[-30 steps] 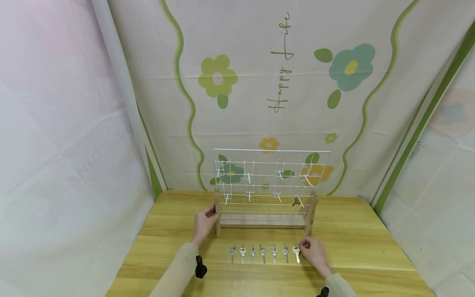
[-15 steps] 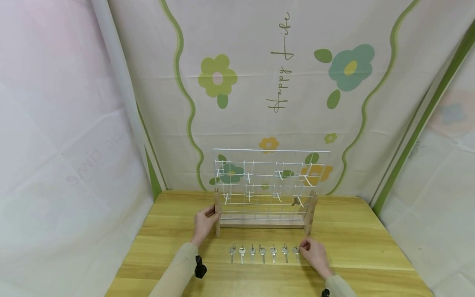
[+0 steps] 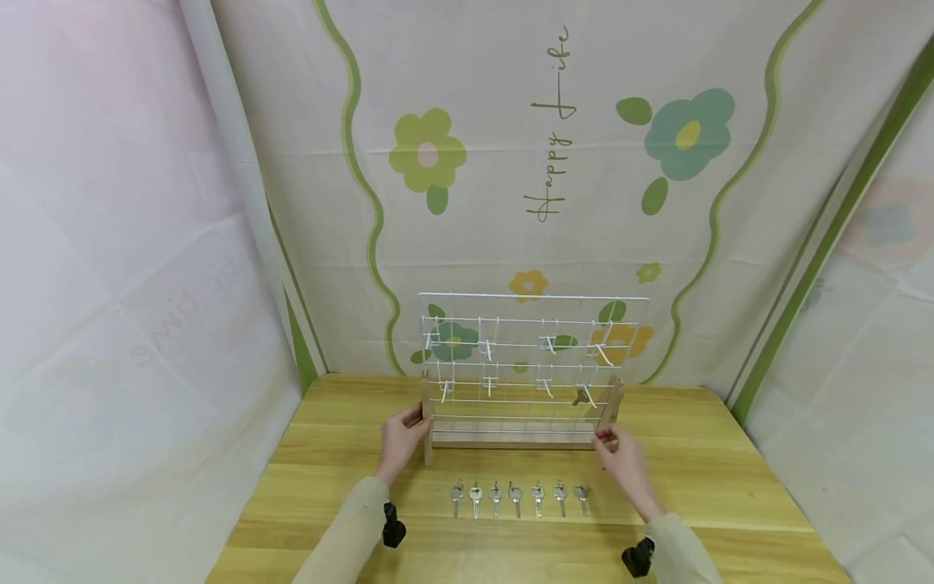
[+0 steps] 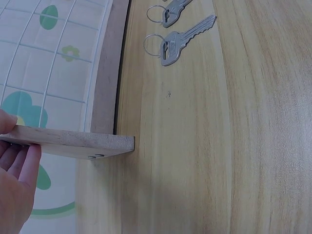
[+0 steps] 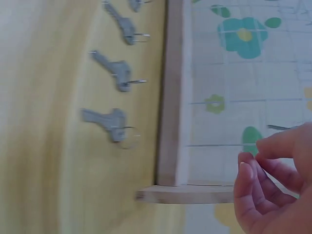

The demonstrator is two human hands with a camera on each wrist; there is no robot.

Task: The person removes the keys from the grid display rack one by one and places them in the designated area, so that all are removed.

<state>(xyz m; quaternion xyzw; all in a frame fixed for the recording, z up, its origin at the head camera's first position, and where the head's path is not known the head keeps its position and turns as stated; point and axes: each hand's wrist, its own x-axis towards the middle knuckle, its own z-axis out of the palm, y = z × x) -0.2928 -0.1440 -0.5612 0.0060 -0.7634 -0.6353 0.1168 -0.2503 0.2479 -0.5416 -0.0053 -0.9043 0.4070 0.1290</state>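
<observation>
A white wire grid rack with hooks stands in a wooden stand in the head view. My left hand grips the stand's left wooden side, thumb on one face and fingers on the other in the left wrist view. Close by the right side, my right hand has its fingers loosely curled, thumb and fingertips close together; I see nothing between them. In front of the stand lies a row of several silver keys with small rings, the rightmost key below that hand. A darker key appears at the lower right hook.
The stand rests on a wooden table. Behind it hangs a pale cloth printed with flowers, and cloth walls rise at both sides. More white hooks stick out from the grid in two rows.
My right hand has left the rightmost key, which now lies flat in the row, and has moved up to the right side of the stand. The left hand has stayed still.
</observation>
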